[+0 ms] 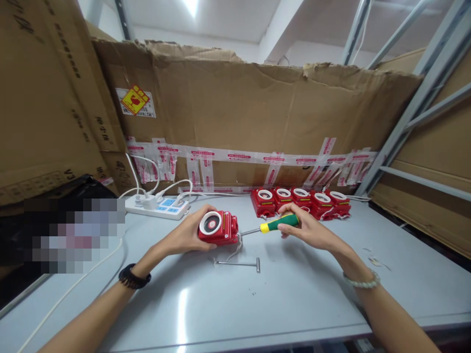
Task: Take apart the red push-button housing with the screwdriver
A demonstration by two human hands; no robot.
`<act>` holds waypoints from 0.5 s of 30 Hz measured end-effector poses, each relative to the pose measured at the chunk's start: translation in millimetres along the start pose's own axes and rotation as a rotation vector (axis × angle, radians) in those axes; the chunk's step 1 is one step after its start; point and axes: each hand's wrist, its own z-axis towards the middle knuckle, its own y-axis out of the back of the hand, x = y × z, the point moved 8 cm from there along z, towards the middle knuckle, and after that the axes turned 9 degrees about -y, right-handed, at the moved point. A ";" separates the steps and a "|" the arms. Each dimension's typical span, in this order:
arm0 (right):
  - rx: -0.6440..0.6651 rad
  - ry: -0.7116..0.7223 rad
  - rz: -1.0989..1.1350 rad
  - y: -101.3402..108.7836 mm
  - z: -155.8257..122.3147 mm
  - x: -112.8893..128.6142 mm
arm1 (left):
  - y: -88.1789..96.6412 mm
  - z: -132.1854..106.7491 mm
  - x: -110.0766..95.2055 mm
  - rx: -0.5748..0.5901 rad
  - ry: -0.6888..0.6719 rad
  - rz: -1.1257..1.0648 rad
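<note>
My left hand (189, 230) is wrapped round a red box-shaped device (227, 226) with a white ring on its face, tilted up a little off the table. In my right hand (307, 225) is a screwdriver (281, 223) with a green and yellow handle. Its shaft points left, and the tip meets the right-hand end of the device, where a pale cord (235, 252) hangs down. Whether the tip sits in a screw is too small to tell. Below the device, a small metal T-shaped hammer (239, 264) lies on the table near the cord's lower end.
Several similar red devices (265, 203) stand in a row at the back right. A white power strip (158, 208) with plugs and cables is at the back left. Tall cardboard (235, 108) walls the table (294, 304) at the rear. Small scraps (375, 261) lie at right.
</note>
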 end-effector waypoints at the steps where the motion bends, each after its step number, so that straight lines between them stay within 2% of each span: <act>1: -0.028 -0.039 -0.050 0.5 0.7 -4.8 | -1.3 0.1 -1.4 0.005 0.004 -0.012; 4: -0.176 -0.082 -0.223 6.3 2.5 -8.0 | -0.2 0.1 -4.6 -0.013 -0.003 -0.007; 6: -0.218 -0.051 -0.235 7.1 3.5 -3.2 | 2.3 -0.3 -5.1 -0.032 -0.011 0.019; 11: -0.172 -0.021 -0.011 7.0 3.9 6.2 | 6.4 -1.0 -3.3 -0.059 -0.010 0.045; 15: -0.103 -0.028 0.082 3.5 2.4 8.3 | 8.3 -0.9 -3.7 -0.069 -0.011 0.031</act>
